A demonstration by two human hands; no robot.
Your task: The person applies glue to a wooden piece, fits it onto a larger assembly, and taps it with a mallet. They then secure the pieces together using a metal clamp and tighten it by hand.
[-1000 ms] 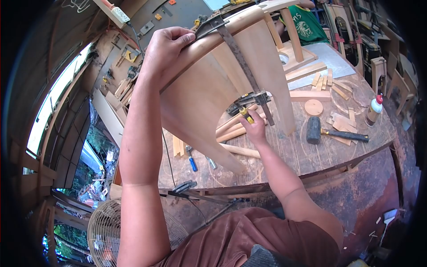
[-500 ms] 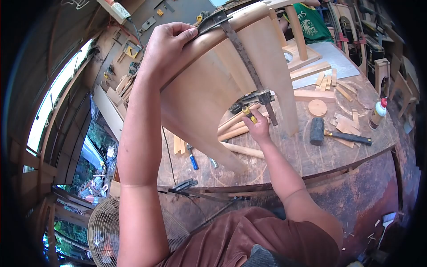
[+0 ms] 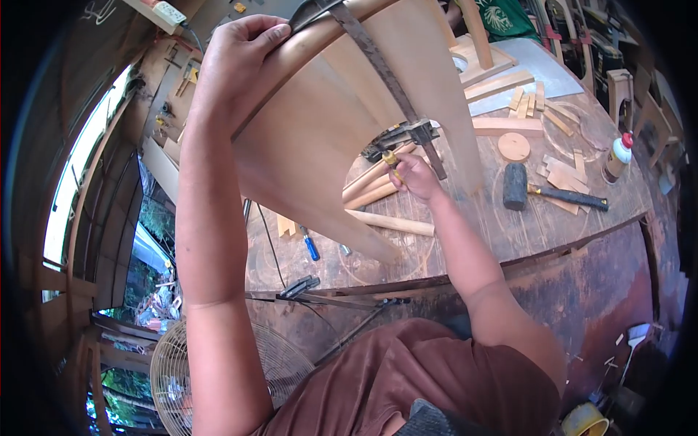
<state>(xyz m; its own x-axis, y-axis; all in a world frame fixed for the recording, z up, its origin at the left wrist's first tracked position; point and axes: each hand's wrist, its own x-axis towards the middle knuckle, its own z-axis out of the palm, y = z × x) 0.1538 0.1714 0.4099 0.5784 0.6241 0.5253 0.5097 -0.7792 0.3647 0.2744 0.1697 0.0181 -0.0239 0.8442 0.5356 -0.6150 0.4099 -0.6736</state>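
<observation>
My left hand (image 3: 243,62) is closed on the top rail of a curved wooden panel (image 3: 305,123), its thumb by the upper end of a metal bar clamp (image 3: 374,62). The clamp spans the panel, with its lower jaw (image 3: 420,132) near the panel's curved cutout. Beside that jaw my right hand (image 3: 416,176) is wrapped round a yellow clamp handle (image 3: 392,158). Under the cutout lie round wooden rods (image 3: 371,185).
The workbench (image 3: 465,240) holds a black mallet (image 3: 516,187), a wooden disc (image 3: 514,147), a white bottle with a red cap (image 3: 617,158), wood offcuts (image 3: 563,178) and a blue-handled tool (image 3: 311,248). A fan (image 3: 171,378) stands below. Behind is a person in green (image 3: 509,20).
The panel and clamp appear lower and further left in view, along with both hands. My right hand has turned around the yellow handle.
</observation>
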